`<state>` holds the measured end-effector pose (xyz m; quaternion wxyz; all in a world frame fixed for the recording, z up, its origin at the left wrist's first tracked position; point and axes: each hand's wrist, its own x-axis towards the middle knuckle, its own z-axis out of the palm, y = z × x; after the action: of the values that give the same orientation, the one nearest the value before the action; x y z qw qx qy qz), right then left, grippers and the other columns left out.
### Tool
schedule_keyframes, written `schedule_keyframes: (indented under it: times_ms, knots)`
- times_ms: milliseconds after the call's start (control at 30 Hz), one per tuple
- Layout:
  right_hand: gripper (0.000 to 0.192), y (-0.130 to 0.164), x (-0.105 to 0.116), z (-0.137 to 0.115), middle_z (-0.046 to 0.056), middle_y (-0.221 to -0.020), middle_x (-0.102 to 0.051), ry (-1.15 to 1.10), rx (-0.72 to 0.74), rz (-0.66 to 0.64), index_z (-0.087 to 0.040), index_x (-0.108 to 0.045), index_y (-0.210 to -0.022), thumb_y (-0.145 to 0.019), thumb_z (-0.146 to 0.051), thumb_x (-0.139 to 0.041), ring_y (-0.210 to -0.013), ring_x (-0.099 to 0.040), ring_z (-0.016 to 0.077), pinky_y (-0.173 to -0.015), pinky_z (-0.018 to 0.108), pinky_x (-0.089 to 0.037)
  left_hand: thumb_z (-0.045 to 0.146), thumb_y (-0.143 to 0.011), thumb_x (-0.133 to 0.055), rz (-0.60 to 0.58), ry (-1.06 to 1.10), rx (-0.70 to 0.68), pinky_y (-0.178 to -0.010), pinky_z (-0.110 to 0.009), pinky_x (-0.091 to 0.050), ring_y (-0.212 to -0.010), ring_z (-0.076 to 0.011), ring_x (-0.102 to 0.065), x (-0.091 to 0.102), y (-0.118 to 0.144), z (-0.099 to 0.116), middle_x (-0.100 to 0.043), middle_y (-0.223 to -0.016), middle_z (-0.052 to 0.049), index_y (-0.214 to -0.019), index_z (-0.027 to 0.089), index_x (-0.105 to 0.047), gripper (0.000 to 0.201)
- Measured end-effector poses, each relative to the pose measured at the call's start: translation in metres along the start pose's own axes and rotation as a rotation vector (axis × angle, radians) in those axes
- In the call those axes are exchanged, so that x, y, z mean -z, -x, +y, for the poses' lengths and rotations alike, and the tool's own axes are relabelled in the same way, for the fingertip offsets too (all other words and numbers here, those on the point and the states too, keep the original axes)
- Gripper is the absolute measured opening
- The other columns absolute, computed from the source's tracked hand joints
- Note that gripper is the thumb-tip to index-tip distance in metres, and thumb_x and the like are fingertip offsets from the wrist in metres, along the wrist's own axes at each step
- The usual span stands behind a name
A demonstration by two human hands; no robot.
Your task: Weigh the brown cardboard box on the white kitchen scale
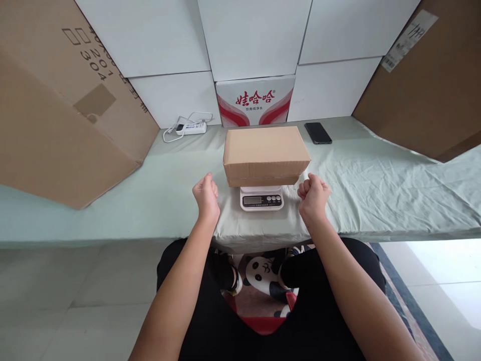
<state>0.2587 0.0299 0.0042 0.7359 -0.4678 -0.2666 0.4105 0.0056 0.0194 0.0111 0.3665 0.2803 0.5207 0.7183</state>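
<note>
A closed brown cardboard box (pixel 266 153) rests on a small white digital scale (pixel 262 199) at the middle of the cloth-covered table (pixel 158 195). The scale's display and three round buttons face me. My left hand (pixel 206 194) hovers just left of the scale, curled into a loose fist with nothing in it. On the scale's right, my right hand (pixel 313 194) is also closed in a fist and holds nothing. Neither hand touches the box.
A black phone (pixel 317 133) lies behind the box to the right. A white power strip (pixel 191 128) with its cord sits at the back left. Large brown cardboard sheets (pixel 56 110) lean at both sides (pixel 432 85); white boxes and a red-printed carton (pixel 255 102) line the back.
</note>
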Motion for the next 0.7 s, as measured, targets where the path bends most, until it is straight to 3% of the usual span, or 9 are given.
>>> schedule_keyframes:
  times_ms: [700]
  knots:
    - [0.057,-0.0011,0.0020,0.0021,-0.012,-0.052,-0.020,0.014,-0.005,-0.018,-0.027,-0.023,-0.061,-0.085,-0.034,-0.074,-0.048,-0.017,0.0061,-0.047,0.029,-0.017,0.027,-0.095,-0.069,-0.004,0.015,-0.002,-0.048,-0.026,-0.018,-0.051,-0.0085,-0.017,-0.0001,0.0004,-0.0020,-0.016,-0.057,0.009,-0.062,0.026,-0.018,0.060]
